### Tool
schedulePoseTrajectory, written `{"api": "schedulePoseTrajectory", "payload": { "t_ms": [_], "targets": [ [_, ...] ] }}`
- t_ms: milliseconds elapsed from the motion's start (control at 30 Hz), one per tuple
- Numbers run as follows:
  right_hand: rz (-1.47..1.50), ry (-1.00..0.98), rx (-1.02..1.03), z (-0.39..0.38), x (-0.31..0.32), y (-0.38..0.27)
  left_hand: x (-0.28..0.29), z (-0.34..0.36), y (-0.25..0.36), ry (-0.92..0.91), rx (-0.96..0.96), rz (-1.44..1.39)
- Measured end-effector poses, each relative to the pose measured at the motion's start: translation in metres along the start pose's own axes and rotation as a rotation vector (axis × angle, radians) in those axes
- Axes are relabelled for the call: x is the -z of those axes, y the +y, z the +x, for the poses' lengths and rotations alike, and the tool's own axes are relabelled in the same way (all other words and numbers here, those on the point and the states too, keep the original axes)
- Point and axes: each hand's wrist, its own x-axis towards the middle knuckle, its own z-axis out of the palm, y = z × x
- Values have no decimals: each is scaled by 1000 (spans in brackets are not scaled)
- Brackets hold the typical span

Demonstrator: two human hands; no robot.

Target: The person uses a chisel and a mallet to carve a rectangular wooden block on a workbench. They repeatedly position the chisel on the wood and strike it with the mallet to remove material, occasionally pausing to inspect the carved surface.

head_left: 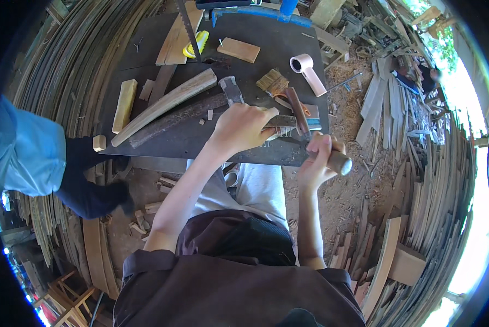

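My left hand [241,128] is closed over the near middle of the dark table, its thumb and fingers on a short dark strip of wood [281,121]. Just beyond its knuckles lies a metal hammer head [231,90]; the rest of that hammer is hidden. At the table's right front edge, my right hand [322,158] is wrapped round the pale wooden handle of a chisel-like tool [297,111]. Its brown, flat shaft points away from me, crossing close to the strip's right end. A wide-bristled paintbrush [273,83] lies behind the strip.
Two long wooden pieces [168,106] lie left on the table [201,143], with a yellowish block [125,106] beside them. Farther back are a saw blade [189,32], a yellow brush [196,44] and a pink tool [308,73]. Another person's sleeve [32,150] shows left; stacked planks [419,185] stand right.
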Motion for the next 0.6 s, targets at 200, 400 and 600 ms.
{"api": "schedulePoseTrajectory", "payload": {
  "t_ms": [200,400,600],
  "targets": [
    [242,-78,101,17,3,-35,-2,-5,-1,77,-29,-20],
    [229,-61,-27,20,7,-14,3,0,1,21,-29,-13],
    [254,-93,31,27,13,-26,-9,-4,-2,92,-50,-16]
  ]
}}
